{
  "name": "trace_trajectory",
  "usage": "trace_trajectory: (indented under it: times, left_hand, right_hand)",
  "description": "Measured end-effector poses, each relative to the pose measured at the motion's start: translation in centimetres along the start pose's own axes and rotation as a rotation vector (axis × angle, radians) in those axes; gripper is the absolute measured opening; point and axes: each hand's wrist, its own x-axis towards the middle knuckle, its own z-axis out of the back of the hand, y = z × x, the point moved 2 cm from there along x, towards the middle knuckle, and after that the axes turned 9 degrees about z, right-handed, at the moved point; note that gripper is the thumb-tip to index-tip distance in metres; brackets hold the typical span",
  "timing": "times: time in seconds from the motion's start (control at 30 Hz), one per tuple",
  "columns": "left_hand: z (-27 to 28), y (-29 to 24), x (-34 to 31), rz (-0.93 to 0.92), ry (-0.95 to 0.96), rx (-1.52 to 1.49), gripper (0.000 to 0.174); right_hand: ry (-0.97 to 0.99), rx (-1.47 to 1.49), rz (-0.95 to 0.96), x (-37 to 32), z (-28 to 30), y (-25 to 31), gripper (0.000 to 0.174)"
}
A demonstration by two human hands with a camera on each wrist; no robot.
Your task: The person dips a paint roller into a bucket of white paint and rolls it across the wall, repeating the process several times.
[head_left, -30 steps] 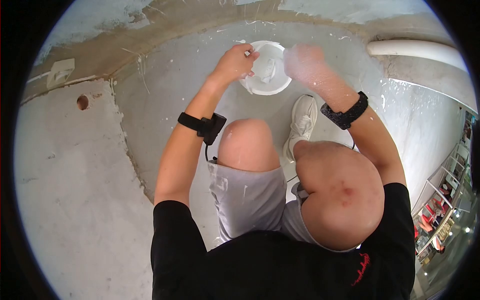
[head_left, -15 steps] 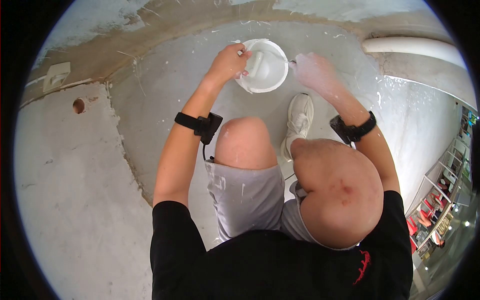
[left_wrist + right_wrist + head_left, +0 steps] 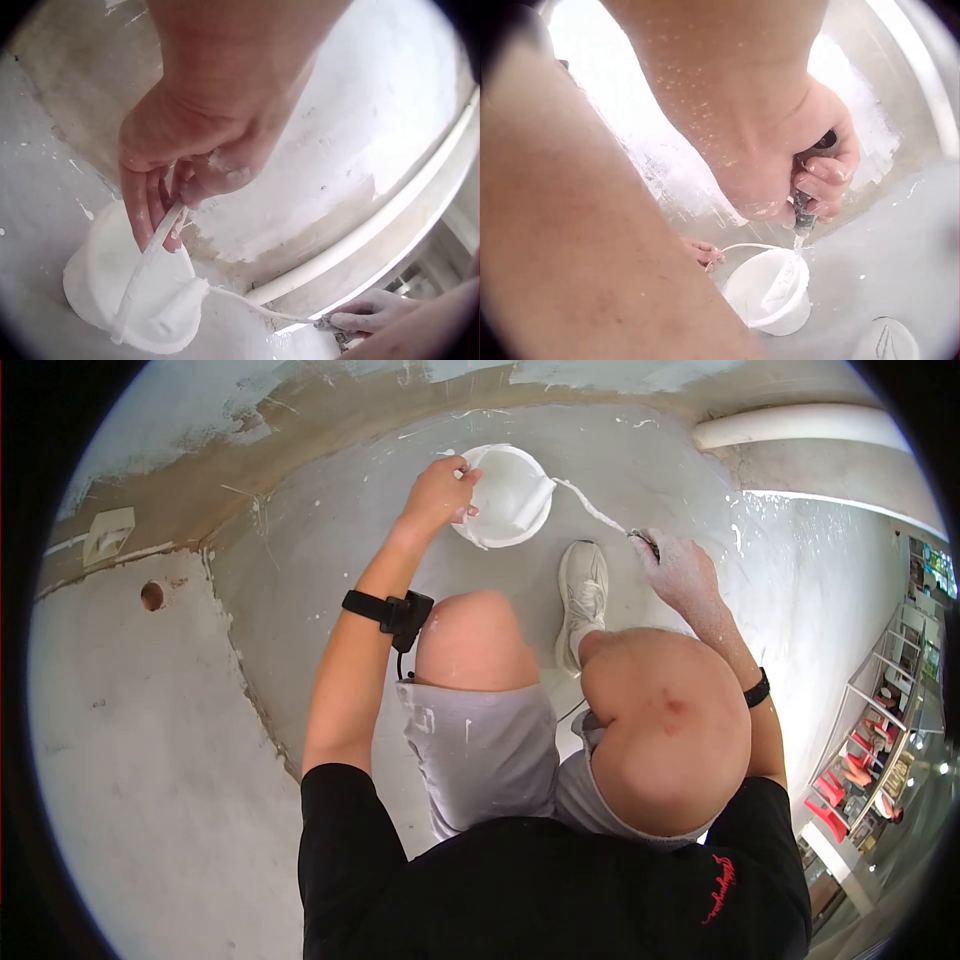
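Observation:
A white bucket (image 3: 503, 546) stands on the floor, coated inside with white paint. My left hand (image 3: 440, 495) is at its left rim; in the left wrist view its fingers hold the bucket's white bail handle (image 3: 142, 262), which is raised. My right hand (image 3: 682, 572), speckled with paint, grips the dark handle (image 3: 804, 214) of a paint roller. The white roller head (image 3: 535, 505) lies tilted against the bucket's right inner side, its end at the rim. Its paint-covered rod (image 3: 595, 510) runs from there to my right hand.
My shoe (image 3: 582, 595) is on the floor just below the bucket, beside my bent knees. A thick white pipe (image 3: 800, 427) runs along the wall at the upper right. A socket-like white box (image 3: 108, 537) is on the left. Paint splashes mark the floor.
My right hand has moved right and back toward my body. The roller head has gone from the bucket's left inner side to its right rim. My left hand stays at the bucket.

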Motion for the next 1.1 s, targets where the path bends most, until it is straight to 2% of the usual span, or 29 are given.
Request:
trace_trajectory:
  times: [0.07, 0.17, 0.27, 0.33, 0.37, 0.43, 0.5, 0.63, 0.73, 0.9, 1.1]
  left_hand:
    - [0.1, -0.1, 0.1, -0.007, -0.033, -0.014, 0.025]
    - [0.0, 0.0, 0.1, 0.009, 0.02, -0.033, 0.026]
    - [-0.1, -0.3, -0.2, 0.046, 0.037, -0.036, 0.027]
    - [0.0, 0.3, 0.2, 0.034, 0.041, -0.055, 0.028]
    - [-0.1, 0.6, 0.6, 0.022, 0.047, -0.075, 0.028]
    - [-0.1, 2.1, 2.1, -0.031, 0.005, -0.011, 0.028]
    - [0.1, 1.0, 0.8, 0.008, 0.068, -0.036, 0.029]
    - [-0.3, 0.2, -0.1, 0.018, 0.068, -0.084, 0.02]
    - [-0.2, 0.0, -0.6, 0.011, 0.102, -0.098, 0.019]
    - [-0.3, 0.6, -0.1, 0.012, 0.137, -0.075, 0.018]
    - [-0.2, 1.7, 0.4, -0.04, 0.137, -0.009, 0.021]
  right_hand:
    - [-0.028, 0.032, -0.023, -0.7, 0.0, -0.3, 0.034]
    - [0.043, 0.11, -0.125, -1.5, -0.3, -1.5, 0.035]
    - [-0.039, 0.248, -0.099, -2.0, -2.4, -4.7, 0.041]
    - [-0.08, 0.479, -0.157, -2.5, -3.0, -6.7, 0.049]
    - [-0.102, 0.463, -0.164, -2.9, -3.3, -7.4, 0.049]
    - [-0.153, 0.681, -0.399, -3.0, -3.4, -9.5, 0.055]
    - [-0.207, 0.723, -0.491, -2.8, -2.3, -11.3, 0.057]
    - [-0.517, 0.779, -0.532, -2.0, 0.2, -15.9, 0.057]
    - [-0.71, 0.787, -0.461, -1.2, 3.2, -19.2, 0.056]
    - [-0.828, 0.835, -0.452, -1.3, 10.7, -20.2, 0.053]
    - [-0.893, 0.848, -0.363, 0.9, 13.5, -22.8, 0.045]
